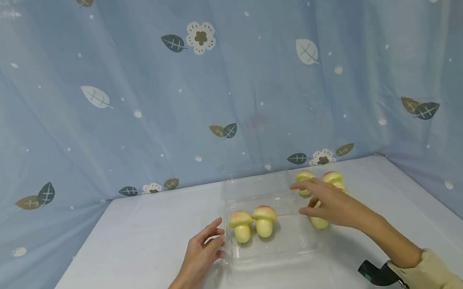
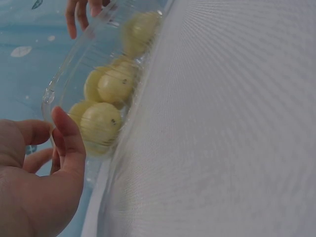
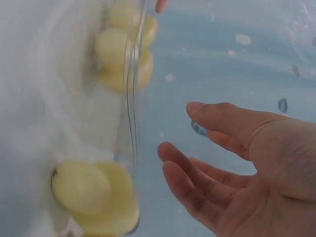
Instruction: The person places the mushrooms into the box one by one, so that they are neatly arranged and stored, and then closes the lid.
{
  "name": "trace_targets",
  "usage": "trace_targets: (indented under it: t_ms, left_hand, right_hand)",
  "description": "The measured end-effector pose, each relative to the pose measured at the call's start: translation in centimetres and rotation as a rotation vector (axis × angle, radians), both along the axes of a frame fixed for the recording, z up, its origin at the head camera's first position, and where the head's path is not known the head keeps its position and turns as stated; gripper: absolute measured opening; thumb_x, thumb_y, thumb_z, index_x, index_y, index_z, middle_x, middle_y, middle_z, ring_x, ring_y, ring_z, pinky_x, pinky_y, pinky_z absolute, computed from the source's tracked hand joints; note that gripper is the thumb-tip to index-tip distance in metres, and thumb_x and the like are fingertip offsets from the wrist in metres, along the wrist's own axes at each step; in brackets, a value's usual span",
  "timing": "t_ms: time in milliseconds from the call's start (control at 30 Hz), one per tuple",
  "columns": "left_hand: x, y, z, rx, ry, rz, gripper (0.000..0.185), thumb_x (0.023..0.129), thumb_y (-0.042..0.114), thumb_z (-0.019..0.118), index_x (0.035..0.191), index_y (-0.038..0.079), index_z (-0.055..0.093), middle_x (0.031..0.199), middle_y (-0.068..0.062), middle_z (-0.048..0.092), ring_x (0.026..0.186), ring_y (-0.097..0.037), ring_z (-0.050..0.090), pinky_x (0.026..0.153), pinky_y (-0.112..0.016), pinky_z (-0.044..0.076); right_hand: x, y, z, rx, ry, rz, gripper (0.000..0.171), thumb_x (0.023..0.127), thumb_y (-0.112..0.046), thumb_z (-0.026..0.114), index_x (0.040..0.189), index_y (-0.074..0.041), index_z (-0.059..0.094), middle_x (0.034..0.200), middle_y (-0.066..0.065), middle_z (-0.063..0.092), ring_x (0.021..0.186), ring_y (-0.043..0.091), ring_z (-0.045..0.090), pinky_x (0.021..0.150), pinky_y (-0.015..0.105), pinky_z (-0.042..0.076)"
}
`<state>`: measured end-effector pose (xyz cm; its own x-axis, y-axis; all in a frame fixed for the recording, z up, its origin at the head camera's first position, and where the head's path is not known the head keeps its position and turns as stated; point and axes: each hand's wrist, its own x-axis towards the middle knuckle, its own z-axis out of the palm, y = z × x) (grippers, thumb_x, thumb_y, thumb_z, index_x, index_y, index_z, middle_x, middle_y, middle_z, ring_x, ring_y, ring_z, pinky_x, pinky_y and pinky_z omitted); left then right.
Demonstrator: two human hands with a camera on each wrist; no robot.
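mushrooms: pale yellow toy mushrooms (image 1: pixel 253 222), two upright in clear plastic tray (image 1: pixel 271 254)
loose mushrooms: three (image 1: pixel 333 179) right of tray on bench (image 1: pixel 118 263)
left hand (image 1: pixel 203 255): relaxed, at tray's left edge
right hand (image 1: pixel 329 202): fingers spread, empty, over loose mushrooms

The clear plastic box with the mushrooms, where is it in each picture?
Head view: the clear plastic box lies mid-table, between the left hand and the right hand.
Left wrist view: its wall runs up the upper left.
Right wrist view: its edge stands left of centre.
Shared landmark: the toy mushrooms inside it.
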<state>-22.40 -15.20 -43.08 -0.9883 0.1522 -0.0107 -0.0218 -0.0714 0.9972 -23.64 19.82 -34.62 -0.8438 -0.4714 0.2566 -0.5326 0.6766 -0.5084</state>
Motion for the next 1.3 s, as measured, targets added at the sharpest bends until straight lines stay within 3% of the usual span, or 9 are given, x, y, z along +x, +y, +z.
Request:
trace_targets:
  t_ms: [367, 533, 900, 1100, 1300]
  left_hand:
    - [0.0, 0.1, -0.1, 0.011, -0.001, 0.014, 0.053, 0.094, 0.004, 0.059, 0.146, 0.006, 0.045, 0.115, -0.008, 0.051, 0.083, -0.009, 0.054, 0.063, -0.022, 0.052]
    - [0.1, 0.1, -0.1, 0.013, -0.005, 0.011, 0.054, 0.094, 0.003, 0.059, 0.146, 0.005, 0.044, 0.115, -0.008, 0.051, 0.084, -0.009, 0.055, 0.062, -0.021, 0.052]
    - [-0.2, 0.2, 0.1, 0.036, 0.013, 0.024, 0.053, 0.094, 0.001, 0.058, 0.145, 0.003, 0.045, 0.114, -0.008, 0.052, 0.079, -0.008, 0.054, 0.061, -0.02, 0.052]
    - [-0.1, 0.2, 0.1, 0.031, 0.004, 0.005, 0.055, 0.094, 0.002, 0.059, 0.146, 0.003, 0.043, 0.115, -0.007, 0.051, 0.08, -0.007, 0.053, 0.061, -0.02, 0.052]
    - [-0.1, 0.2, 0.0, 0.027, 0.01, -0.004, 0.055, 0.095, 0.003, 0.059, 0.147, 0.002, 0.042, 0.116, -0.008, 0.051, 0.08, -0.006, 0.053, 0.061, -0.02, 0.052]
  right_hand:
    - [-0.3, 3.5, 0.2, 0.03, 0.003, -0.05, 0.058, 0.089, -0.019, 0.072, 0.141, -0.01, 0.048, 0.134, 0.018, 0.051, 0.091, 0.019, 0.069, 0.067, 0.022, 0.054]
    - [-0.6, 4.7, 0.3, 0.012, -0.048, -0.055, 0.06, 0.089, -0.021, 0.072, 0.142, -0.008, 0.046, 0.137, 0.021, 0.05, 0.091, 0.02, 0.07, 0.067, 0.023, 0.054]
    - [-1.3, 6.2, 0.7, 0.05, -0.108, -0.075, 0.062, 0.091, -0.027, 0.07, 0.144, -0.009, 0.043, 0.137, 0.023, 0.051, 0.106, 0.04, 0.065, 0.075, 0.04, 0.059]
    - [-1.5, 6.9, 0.4, 0.065, -0.113, -0.083, 0.066, 0.089, -0.024, 0.072, 0.144, -0.004, 0.041, 0.135, 0.028, 0.051, 0.099, 0.036, 0.069, 0.075, 0.04, 0.059]
    - [-1.9, 7.3, -0.2, 0.104, -0.112, -0.104, 0.063, 0.088, -0.021, 0.074, 0.142, -0.008, 0.044, 0.131, 0.029, 0.053, 0.099, 0.037, 0.068, 0.074, 0.042, 0.058]
